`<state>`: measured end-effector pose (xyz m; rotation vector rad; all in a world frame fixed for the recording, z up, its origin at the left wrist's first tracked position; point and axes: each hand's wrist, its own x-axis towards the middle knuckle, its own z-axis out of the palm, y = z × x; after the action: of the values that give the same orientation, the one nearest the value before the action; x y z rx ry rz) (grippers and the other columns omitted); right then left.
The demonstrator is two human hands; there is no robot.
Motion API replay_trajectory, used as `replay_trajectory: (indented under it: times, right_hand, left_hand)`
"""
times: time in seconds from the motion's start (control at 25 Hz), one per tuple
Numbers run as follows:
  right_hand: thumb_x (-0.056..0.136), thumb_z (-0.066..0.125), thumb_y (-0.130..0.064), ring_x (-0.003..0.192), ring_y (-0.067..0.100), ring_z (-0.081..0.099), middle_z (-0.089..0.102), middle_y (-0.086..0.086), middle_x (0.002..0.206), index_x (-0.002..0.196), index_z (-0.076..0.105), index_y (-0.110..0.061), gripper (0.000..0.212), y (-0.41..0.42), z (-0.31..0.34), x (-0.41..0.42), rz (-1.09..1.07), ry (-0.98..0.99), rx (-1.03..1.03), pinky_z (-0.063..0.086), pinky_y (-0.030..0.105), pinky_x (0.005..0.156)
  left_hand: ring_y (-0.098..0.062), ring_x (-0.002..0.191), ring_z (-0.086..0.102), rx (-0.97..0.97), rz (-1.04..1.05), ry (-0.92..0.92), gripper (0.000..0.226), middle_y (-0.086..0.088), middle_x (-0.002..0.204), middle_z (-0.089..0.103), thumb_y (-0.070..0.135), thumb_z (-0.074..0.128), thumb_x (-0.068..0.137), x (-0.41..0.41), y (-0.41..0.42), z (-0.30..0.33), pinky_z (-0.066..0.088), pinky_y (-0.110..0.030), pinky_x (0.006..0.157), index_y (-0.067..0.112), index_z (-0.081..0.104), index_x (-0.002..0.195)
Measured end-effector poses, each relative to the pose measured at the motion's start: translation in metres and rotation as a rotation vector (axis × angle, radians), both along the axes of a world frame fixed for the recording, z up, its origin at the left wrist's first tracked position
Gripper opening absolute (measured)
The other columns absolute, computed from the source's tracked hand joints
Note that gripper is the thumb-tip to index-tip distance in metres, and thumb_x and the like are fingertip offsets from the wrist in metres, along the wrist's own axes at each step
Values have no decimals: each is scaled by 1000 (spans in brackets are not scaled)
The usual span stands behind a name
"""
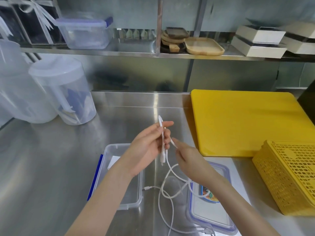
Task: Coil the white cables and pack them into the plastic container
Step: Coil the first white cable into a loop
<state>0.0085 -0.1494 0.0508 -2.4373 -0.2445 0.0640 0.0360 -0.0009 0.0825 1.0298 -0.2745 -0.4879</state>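
My left hand [150,147] holds a folded stretch of white cable [162,143] upright above the steel counter, its loop sticking up past my fingertips and a plug end hanging below my palm. My right hand [189,157] pinches the same cable just right of that fold. The rest of the cable trails down in loose loops [166,195] onto the counter, one connector lying by the open plastic container [117,147]. That clear container sits under my left forearm with a white piece inside. Its lid [211,213] lies flat under my right forearm.
A yellow cutting board [242,123] lies at the right, a yellow perforated basket [293,178] in front of it. Two translucent jugs [68,92] stand at the left. The shelf above carries a lidded plastic box [85,33], wooden trays [204,46] and white boxes [259,41].
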Motion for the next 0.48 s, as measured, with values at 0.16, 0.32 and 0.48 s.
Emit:
replay_trajectory:
  times: [0.16, 0.32, 0.48]
  right_hand:
    - [96, 38, -10, 52, 2, 47, 69, 3, 85, 129, 51, -26, 39, 1, 15, -6, 135, -51, -49, 36, 4, 57]
    - [95, 40, -14, 59, 11, 48, 59, 0, 74, 124, 54, -19, 33, 2, 24, -11, 171, -96, -83, 35, 14, 55]
    - [95, 39, -10, 54, -4, 51, 61, -14, 76, 109, 56, -11, 22, 0, 33, -11, 201, -84, -74, 37, 4, 55]
  left_hand:
    - [-9, 54, 55, 106, 188, -109, 28, 6, 58, 58, 24, 32, 98, 2, 0, -2, 48, -19, 51, 23, 57, 88]
    - [-4, 41, 36, 134, 242, -121, 24, 11, 50, 45, 28, 28, 100, 6, -1, -3, 32, -15, 41, 27, 51, 95]
    - [-3, 51, 49, 368, 234, -200, 27, 15, 54, 50, 18, 30, 99, 6, 0, -9, 40, -15, 52, 22, 55, 89]
